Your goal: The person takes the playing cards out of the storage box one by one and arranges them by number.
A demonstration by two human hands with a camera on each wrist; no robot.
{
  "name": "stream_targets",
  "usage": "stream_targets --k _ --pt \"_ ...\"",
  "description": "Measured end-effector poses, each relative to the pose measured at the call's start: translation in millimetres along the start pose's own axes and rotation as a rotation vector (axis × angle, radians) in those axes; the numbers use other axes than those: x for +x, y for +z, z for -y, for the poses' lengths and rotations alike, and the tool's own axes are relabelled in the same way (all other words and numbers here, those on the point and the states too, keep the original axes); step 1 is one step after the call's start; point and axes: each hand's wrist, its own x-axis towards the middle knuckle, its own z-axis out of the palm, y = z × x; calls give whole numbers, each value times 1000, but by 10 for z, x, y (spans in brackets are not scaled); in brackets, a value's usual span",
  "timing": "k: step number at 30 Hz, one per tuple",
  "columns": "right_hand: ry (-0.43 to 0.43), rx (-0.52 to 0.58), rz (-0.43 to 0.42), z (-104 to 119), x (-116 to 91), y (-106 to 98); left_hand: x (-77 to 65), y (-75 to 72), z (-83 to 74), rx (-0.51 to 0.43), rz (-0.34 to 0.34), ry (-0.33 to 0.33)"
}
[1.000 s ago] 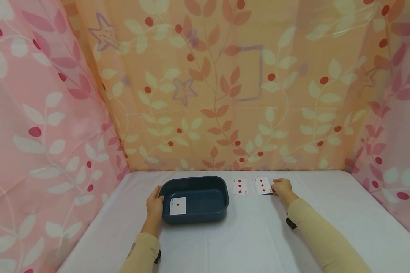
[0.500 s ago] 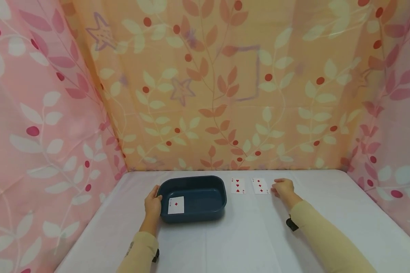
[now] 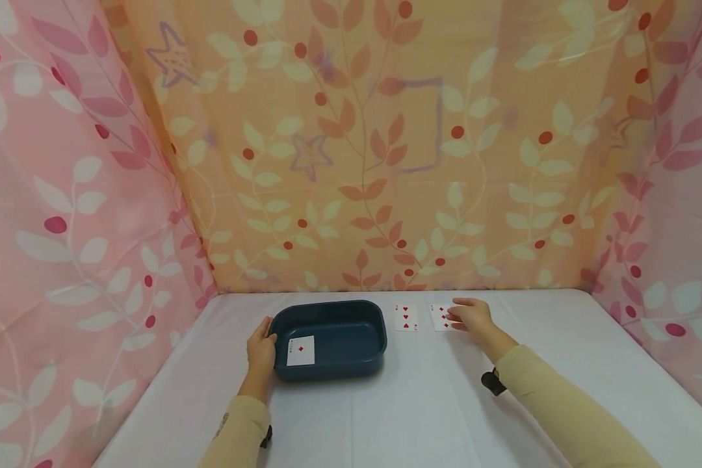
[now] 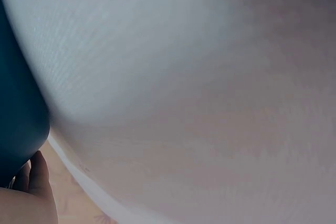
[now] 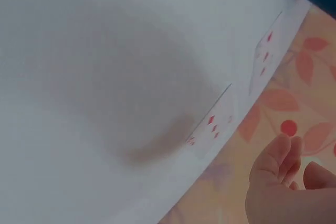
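Hearts three (image 3: pixel 406 318) | diamonds three (image 3: pixel 438 318) | left hand (image 3: pixel 260 351): gripping tub (image 3: pixel 351 344) | right hand (image 3: pixel 474 316): loosely spread

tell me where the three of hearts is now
In the head view, the three of hearts lies right of centre on the white tablecloth, between the blue basin and the three of diamonds.

White-covered table (image 3: pixel 409 416) — orange leaf-print curtain (image 3: pixel 351 214) behind it, faint purple star outlines (image 3: pixel 311 158) on the fabric. Left pink curtain (image 3: pixel 82 260), right pink curtain (image 3: pixel 690 214) — both leafy, red dots (image 3: pixel 55 225) throughout.
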Motion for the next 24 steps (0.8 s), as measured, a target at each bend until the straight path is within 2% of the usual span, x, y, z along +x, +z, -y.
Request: stream_targets --k 7,24 --pt "1 79 46 101 -122 196 11 8 -15 -7 1 6" --pt "20 129 125 129 -298 628 -28 -9 2 34 -13 14"
